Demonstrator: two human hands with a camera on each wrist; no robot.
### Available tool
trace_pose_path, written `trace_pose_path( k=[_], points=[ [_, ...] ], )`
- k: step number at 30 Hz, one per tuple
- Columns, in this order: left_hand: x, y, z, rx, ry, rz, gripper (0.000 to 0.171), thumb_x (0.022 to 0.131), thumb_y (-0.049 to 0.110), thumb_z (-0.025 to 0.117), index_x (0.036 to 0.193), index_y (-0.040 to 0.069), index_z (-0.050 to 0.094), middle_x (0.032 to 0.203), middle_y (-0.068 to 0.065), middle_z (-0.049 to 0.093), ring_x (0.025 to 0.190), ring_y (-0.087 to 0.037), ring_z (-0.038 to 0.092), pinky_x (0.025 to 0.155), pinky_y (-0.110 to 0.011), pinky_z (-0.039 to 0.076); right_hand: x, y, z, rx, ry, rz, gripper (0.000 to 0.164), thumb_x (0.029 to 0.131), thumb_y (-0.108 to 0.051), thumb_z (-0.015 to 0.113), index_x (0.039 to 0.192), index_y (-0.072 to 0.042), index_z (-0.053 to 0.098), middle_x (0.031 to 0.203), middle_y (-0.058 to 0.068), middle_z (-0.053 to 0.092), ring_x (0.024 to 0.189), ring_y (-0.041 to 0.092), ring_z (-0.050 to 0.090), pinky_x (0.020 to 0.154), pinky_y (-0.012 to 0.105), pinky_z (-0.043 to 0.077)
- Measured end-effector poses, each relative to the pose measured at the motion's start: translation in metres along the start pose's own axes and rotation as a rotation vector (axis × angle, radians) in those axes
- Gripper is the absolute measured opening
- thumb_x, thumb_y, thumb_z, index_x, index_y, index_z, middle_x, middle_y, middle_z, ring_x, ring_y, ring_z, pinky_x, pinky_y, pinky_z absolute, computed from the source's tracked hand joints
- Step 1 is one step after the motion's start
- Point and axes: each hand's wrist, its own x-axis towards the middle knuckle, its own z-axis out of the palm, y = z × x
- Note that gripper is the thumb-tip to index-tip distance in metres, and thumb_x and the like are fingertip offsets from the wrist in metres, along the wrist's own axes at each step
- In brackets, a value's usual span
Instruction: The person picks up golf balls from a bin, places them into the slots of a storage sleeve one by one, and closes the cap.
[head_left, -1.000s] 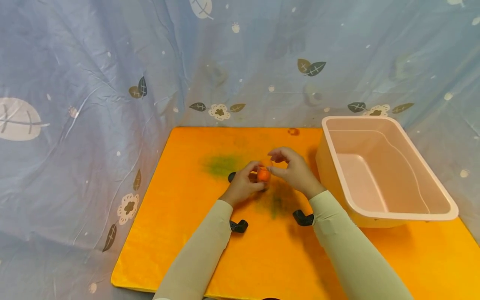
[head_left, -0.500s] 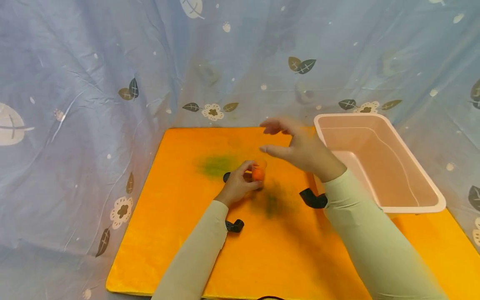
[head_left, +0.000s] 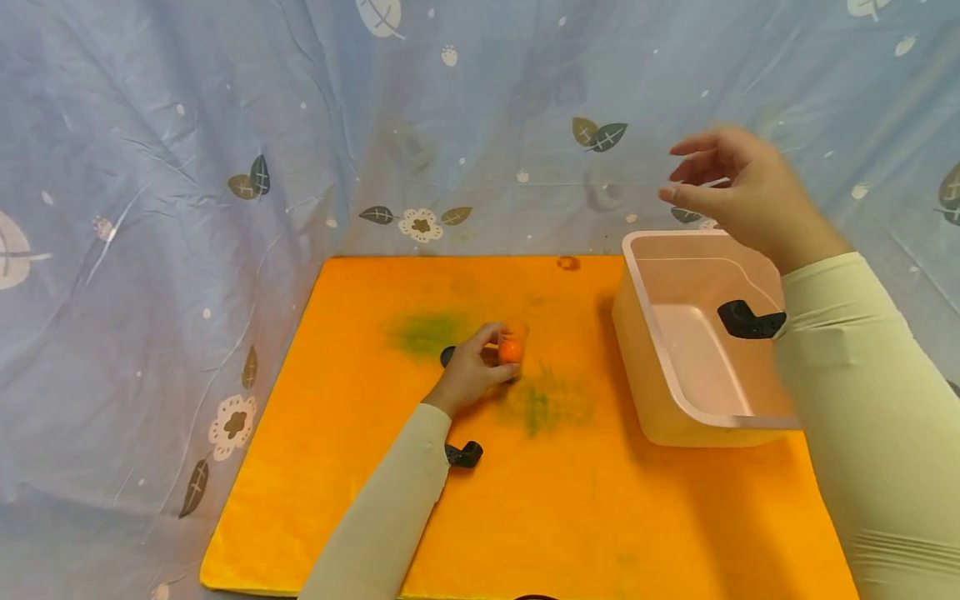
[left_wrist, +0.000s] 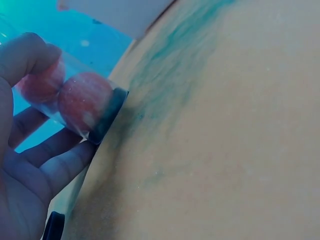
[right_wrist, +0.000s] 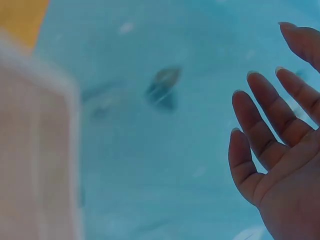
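Observation:
My left hand (head_left: 467, 369) grips a clear tube (head_left: 514, 331) on the orange table, with its thumb and fingers around the wall. Inside sits an orange ball (head_left: 509, 351); the left wrist view shows two balls (left_wrist: 86, 101) one above the other. The tube's dark base (left_wrist: 108, 116) is against the tabletop. Just behind the left hand lies a small black round thing (head_left: 447, 357), partly hidden. My right hand (head_left: 753, 190) is raised above the pale pink bin (head_left: 647, 342), fingers loosely bent, holding nothing. In the right wrist view the palm and spread fingers (right_wrist: 267, 112) show.
The orange table (head_left: 570, 517) has green smudges (head_left: 427, 333) and a small reddish mark (head_left: 568, 263) at its back edge. A patterned blue curtain (head_left: 487, 125) hangs behind. Black wrist mounts (head_left: 465, 455) stick out from both sleeves.
My right hand has left the top of the tube and swung up and right to above the bin. The left hand keeps hold of the tube in place. The head view has shifted slightly.

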Motion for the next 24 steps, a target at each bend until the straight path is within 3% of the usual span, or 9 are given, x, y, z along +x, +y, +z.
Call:
trace_pose_path(
  k=[2,5,9,12,18,24],
  points=[
    [-0.001,-0.001,-0.001,0.001,0.006,-0.003,0.059,0.098,0.013,0.086,0.15,0.012,0.059,0.124,-0.005,0.06,0.117,-0.024,0.069,0.097,-0.047,0.058,0.002,0.023,-0.004,-0.04,-0.022,0.052,0.052,0.1,-0.03,0.084,0.147,-0.018,0.064,0.118,-0.003,0.071,0.101,0.012,0.066,0.075,0.018,0.05],
    [-0.002,-0.001,-0.004,0.002,0.009,-0.013,0.06,0.098,0.013,0.086,0.151,0.012,0.058,0.123,-0.005,0.059,0.116,-0.023,0.069,0.097,-0.047,0.058,0.004,0.06,-0.003,-0.118,-0.102,0.119,0.059,0.102,-0.037,0.081,0.151,-0.012,0.059,0.127,0.007,0.069,0.109,0.02,0.064,0.081,0.022,0.049],
    [-0.002,0.002,-0.006,0.012,0.015,-0.012,0.06,0.097,0.012,0.086,0.151,0.012,0.058,0.125,-0.005,0.058,0.115,-0.022,0.069,0.097,-0.047,0.057,0.004,0.104,0.003,-0.237,-0.243,0.175,0.066,0.105,-0.042,0.075,0.154,-0.003,0.053,0.137,0.024,0.062,0.119,0.038,0.06,0.089,0.044,0.052],
    [0.0,0.005,-0.006,0.017,0.013,0.004,0.061,0.097,0.01,0.086,0.151,0.012,0.059,0.125,-0.006,0.058,0.113,-0.022,0.07,0.097,-0.047,0.057,0.001,0.129,0.008,-0.331,-0.313,0.161,0.062,0.104,-0.039,0.078,0.148,0.001,0.058,0.131,0.026,0.066,0.116,0.044,0.063,0.091,0.056,0.053],
    [0.002,0.01,-0.005,0.008,-0.006,0.016,0.061,0.096,0.008,0.087,0.151,0.011,0.058,0.128,-0.007,0.058,0.114,-0.021,0.071,0.097,-0.046,0.057,-0.005,0.155,0.019,-0.356,-0.413,0.097,0.048,0.1,-0.023,0.084,0.132,0.009,0.065,0.12,0.023,0.071,0.109,0.043,0.068,0.09,0.053,0.056],
    [0.001,0.015,-0.004,-0.02,-0.015,0.007,0.062,0.097,0.009,0.086,0.152,0.012,0.057,0.131,-0.007,0.057,0.114,-0.021,0.07,0.096,-0.046,0.058,-0.005,0.175,0.034,-0.374,-0.477,0.037,0.039,0.096,-0.022,0.089,0.123,-0.001,0.071,0.115,0.012,0.073,0.101,0.033,0.069,0.086,0.043,0.056]
  ],
)
